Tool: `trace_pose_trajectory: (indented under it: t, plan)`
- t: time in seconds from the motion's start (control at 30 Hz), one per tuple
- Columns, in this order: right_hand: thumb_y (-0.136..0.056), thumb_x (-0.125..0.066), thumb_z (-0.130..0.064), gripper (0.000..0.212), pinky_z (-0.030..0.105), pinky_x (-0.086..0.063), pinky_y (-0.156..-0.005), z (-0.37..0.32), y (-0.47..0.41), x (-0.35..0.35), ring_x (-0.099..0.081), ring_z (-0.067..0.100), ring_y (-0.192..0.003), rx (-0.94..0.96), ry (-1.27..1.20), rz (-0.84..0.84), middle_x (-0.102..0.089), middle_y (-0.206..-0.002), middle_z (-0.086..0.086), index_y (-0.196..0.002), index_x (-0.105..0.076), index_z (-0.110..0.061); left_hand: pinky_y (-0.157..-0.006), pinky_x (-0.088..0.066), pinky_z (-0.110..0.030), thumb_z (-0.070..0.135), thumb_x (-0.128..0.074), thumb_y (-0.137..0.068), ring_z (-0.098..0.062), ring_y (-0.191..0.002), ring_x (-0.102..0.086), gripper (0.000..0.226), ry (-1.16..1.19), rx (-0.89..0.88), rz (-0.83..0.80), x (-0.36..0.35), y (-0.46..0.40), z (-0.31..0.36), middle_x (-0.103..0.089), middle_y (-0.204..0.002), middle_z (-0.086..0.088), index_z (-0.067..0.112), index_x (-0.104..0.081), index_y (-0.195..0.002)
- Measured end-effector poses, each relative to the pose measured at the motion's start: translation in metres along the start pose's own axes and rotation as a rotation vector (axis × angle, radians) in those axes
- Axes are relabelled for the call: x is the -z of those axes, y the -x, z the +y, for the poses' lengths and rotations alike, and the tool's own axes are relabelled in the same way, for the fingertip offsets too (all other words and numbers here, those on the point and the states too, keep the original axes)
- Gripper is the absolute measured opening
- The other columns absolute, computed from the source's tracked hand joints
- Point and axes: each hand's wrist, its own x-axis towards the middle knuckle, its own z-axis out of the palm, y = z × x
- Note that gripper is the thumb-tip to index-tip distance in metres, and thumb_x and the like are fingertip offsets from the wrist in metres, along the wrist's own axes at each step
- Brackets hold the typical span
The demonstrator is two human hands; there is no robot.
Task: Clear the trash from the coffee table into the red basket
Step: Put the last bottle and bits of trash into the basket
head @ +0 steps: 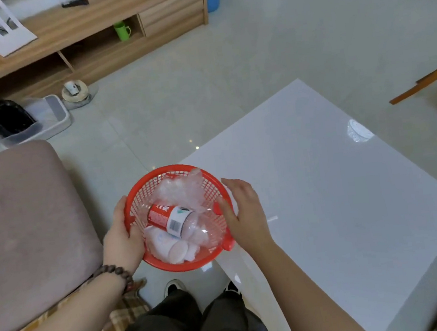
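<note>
The round red basket [144,192] is held at the near-left corner of the white coffee table [337,192], partly over the floor. Inside lie a clear plastic bottle with a red and white label [171,215], crumpled clear plastic wrap [182,188] and white tissue wads [174,250]. My left hand [120,236] grips the basket's left rim. My right hand [240,211] rests against the right rim by the handle tab, thumb on it and fingers spread along the outside. A small white straw-like piece [272,218] lies on the table just right of my right hand.
A mauve cushioned stool [25,228] stands to the left, a wooden TV cabinet [83,44] at the back with a green cup. A grey tray with a black dustpan [29,118] sits on the floor. Wooden chair legs [426,84] are at the right.
</note>
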Motion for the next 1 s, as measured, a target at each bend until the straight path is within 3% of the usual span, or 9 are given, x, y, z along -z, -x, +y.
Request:
trace_pose_trajectory:
  t: [0.13, 0.23, 0.37, 0.5, 0.67, 0.83, 0.9, 0.97, 1.0]
  plan:
    - [-0.094, -0.050, -0.035, 0.047, 0.032, -0.037, -0.104, 0.080, 0.013, 0.002, -0.035, 0.018, -0.129, -0.211, 0.186, -0.084, -0.038, -0.142, 0.001, -0.139, -0.039, -0.026, -0.095, -0.034, -0.034, 0.002, -0.044, -0.086, -0.033, -0.116, -0.049, 0.062, -0.039, 0.031, 0.022, -0.002, -0.006, -0.016, -0.051, -0.133, -0.013, 0.024, -0.031, -0.143]
    - [-0.091, -0.054, -0.018, 0.049, 0.035, -0.035, -0.106, 0.148, 0.014, -0.002, -0.033, 0.022, -0.130, -0.348, 0.336, -0.211, -0.039, -0.144, 0.004, -0.138, -0.041, -0.022, -0.092, -0.035, -0.034, 0.017, -0.041, -0.080, -0.031, -0.114, -0.051, 0.063, -0.057, 0.040, 0.028, -0.010, -0.008, -0.029, -0.052, -0.131, -0.010, 0.029, -0.032, -0.141]
    - [-0.087, -0.057, -0.012, 0.051, 0.034, -0.032, -0.104, 0.209, 0.000, -0.018, -0.034, 0.024, -0.129, -0.379, 0.526, -0.301, -0.040, -0.143, 0.003, -0.135, -0.044, -0.023, -0.101, -0.037, -0.043, 0.025, -0.040, -0.076, -0.021, -0.118, -0.049, 0.066, -0.024, 0.101, 0.048, -0.025, -0.009, -0.056, -0.050, -0.135, 0.000, 0.040, -0.027, -0.139]
    - [-0.087, -0.057, -0.015, 0.035, 0.036, -0.034, -0.097, 0.229, -0.004, -0.042, -0.038, 0.025, -0.122, -0.405, 0.625, -0.325, -0.045, -0.133, 0.002, -0.121, -0.053, -0.024, -0.095, -0.043, -0.050, 0.021, -0.044, -0.080, -0.019, -0.115, -0.053, 0.062, 0.023, 0.173, 0.050, -0.038, -0.004, -0.070, -0.053, -0.130, 0.004, 0.047, -0.032, -0.135]
    - [-0.084, -0.046, -0.002, 0.025, 0.033, -0.033, -0.083, 0.229, -0.008, -0.054, -0.043, 0.027, -0.107, -0.419, 0.689, -0.319, -0.056, -0.111, 0.003, -0.100, -0.057, -0.016, -0.094, -0.044, -0.049, 0.015, -0.045, -0.083, -0.016, -0.114, -0.053, 0.062, 0.045, 0.178, 0.061, -0.042, 0.000, -0.070, -0.054, -0.129, 0.006, 0.047, -0.033, -0.135]
    - [-0.089, -0.046, -0.001, 0.015, 0.036, -0.042, -0.074, 0.175, -0.018, -0.043, -0.052, 0.028, -0.093, -0.369, 0.398, -0.214, -0.058, -0.096, 0.008, -0.094, -0.058, -0.009, -0.094, -0.045, -0.047, 0.010, -0.046, -0.084, -0.020, -0.111, -0.054, 0.064, 0.037, 0.206, 0.051, -0.037, -0.001, -0.059, -0.054, -0.128, 0.000, 0.040, -0.030, -0.138]
    - [-0.090, -0.050, -0.004, 0.013, 0.028, -0.041, -0.068, 0.128, -0.025, -0.032, -0.054, 0.023, -0.087, -0.326, 0.195, -0.084, -0.056, -0.089, 0.001, -0.090, -0.058, -0.014, -0.097, -0.043, -0.036, 0.005, -0.045, -0.084, -0.016, -0.111, -0.053, 0.064, 0.085, 0.187, 0.049, -0.034, 0.001, -0.046, -0.053, -0.129, -0.001, 0.031, -0.032, -0.140]
    - [-0.089, -0.054, -0.007, 0.012, 0.019, -0.037, -0.064, 0.076, -0.026, -0.017, -0.053, 0.019, -0.083, -0.210, 0.068, 0.034, -0.053, -0.086, -0.005, -0.087, -0.055, -0.019, -0.091, -0.038, -0.014, 0.004, -0.047, -0.085, -0.004, -0.106, -0.051, 0.061, 0.109, 0.167, 0.066, -0.032, 0.001, -0.031, -0.051, -0.127, 0.005, 0.024, -0.033, -0.141]
    - [-0.089, -0.054, -0.008, 0.012, 0.016, -0.037, -0.065, 0.050, -0.024, -0.009, -0.053, 0.017, -0.083, -0.138, 0.021, 0.081, -0.052, -0.086, -0.007, -0.087, -0.054, -0.019, -0.089, -0.035, -0.011, 0.006, -0.047, -0.086, 0.000, -0.104, -0.049, 0.059, 0.112, 0.161, 0.070, -0.032, 0.001, -0.024, -0.049, -0.124, 0.009, 0.023, -0.033, -0.141]
